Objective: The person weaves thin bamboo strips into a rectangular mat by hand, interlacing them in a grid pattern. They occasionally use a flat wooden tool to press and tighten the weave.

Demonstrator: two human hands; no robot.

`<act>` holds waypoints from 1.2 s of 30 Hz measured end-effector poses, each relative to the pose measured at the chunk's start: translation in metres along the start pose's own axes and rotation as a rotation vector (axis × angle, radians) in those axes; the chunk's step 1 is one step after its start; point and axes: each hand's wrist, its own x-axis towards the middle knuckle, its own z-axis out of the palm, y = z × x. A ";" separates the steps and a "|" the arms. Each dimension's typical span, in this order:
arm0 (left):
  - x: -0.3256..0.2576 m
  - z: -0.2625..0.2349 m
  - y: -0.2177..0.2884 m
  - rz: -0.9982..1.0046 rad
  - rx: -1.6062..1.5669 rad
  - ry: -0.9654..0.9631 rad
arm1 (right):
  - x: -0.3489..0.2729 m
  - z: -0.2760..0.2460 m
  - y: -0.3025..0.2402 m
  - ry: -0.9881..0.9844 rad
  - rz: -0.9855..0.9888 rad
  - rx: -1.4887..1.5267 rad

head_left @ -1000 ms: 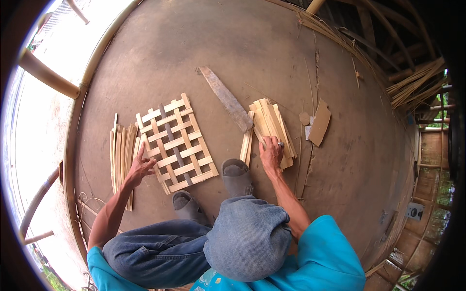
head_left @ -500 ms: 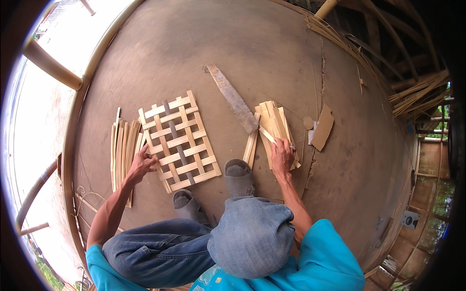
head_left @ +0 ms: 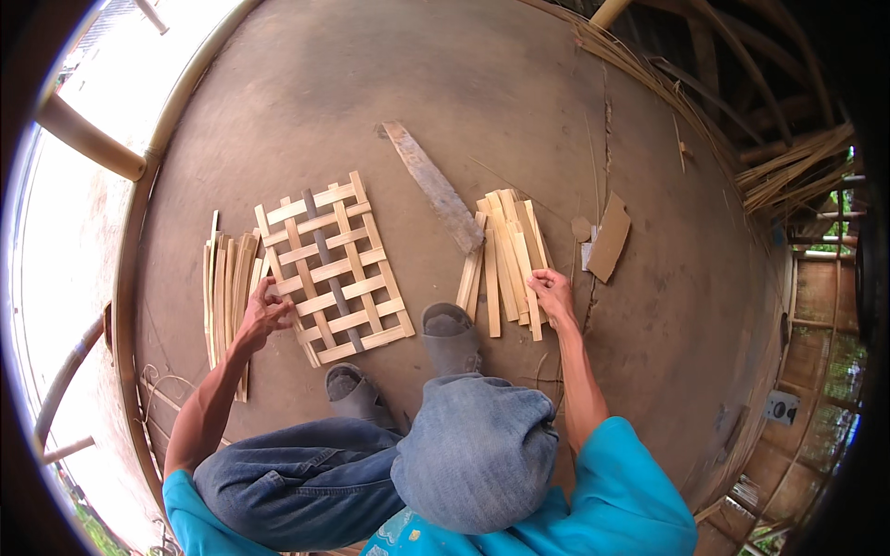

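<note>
Right hand (head_left: 553, 295): shifted to the right side of the bundle of pale, flat, wood-like strips (head_left: 503, 264), fingertips pinching one strip.
Left hand (head_left: 264, 310): half-curled at the lattice's edge, hold unclear.
Pale rectangular woven lattice (head_left: 326, 271): flat, toward the brown floor's (head_left: 445, 65) left edge.

Couldn't read any words or numbers anywhere, tbh. The bright turquoise cloth shirt (head_left: 630, 491) had a pale print (head_left: 393, 532), but no lettering was legible.

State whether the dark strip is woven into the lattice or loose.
Woven in: the dark strip alternately passes over and under the pale crosswise strips.
</note>
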 end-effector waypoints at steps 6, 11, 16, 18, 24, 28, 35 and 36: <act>-0.005 0.001 0.000 -0.010 0.011 -0.003 | 0.012 0.001 0.001 -0.029 -0.019 -0.095; 0.003 0.004 0.001 -0.031 -0.016 -0.005 | -0.003 0.014 -0.002 0.061 -0.067 -0.079; -0.008 0.001 -0.005 0.012 -0.019 -0.021 | -0.027 0.037 -0.045 0.142 -0.248 0.043; -0.010 0.002 -0.003 0.025 -0.033 -0.043 | -0.031 0.057 -0.085 0.098 -0.335 0.058; -0.016 0.003 0.009 0.116 0.053 -0.073 | -0.001 0.144 -0.185 -0.281 -0.575 -0.190; -0.014 0.016 0.017 0.188 0.123 -0.040 | 0.001 0.212 -0.247 -0.353 -0.825 -0.225; -0.021 0.012 0.013 0.180 0.134 -0.039 | 0.021 0.299 -0.260 -0.372 -0.920 -0.413; -0.021 0.013 0.015 0.182 0.147 -0.043 | 0.028 0.306 -0.256 -0.355 -0.916 -0.423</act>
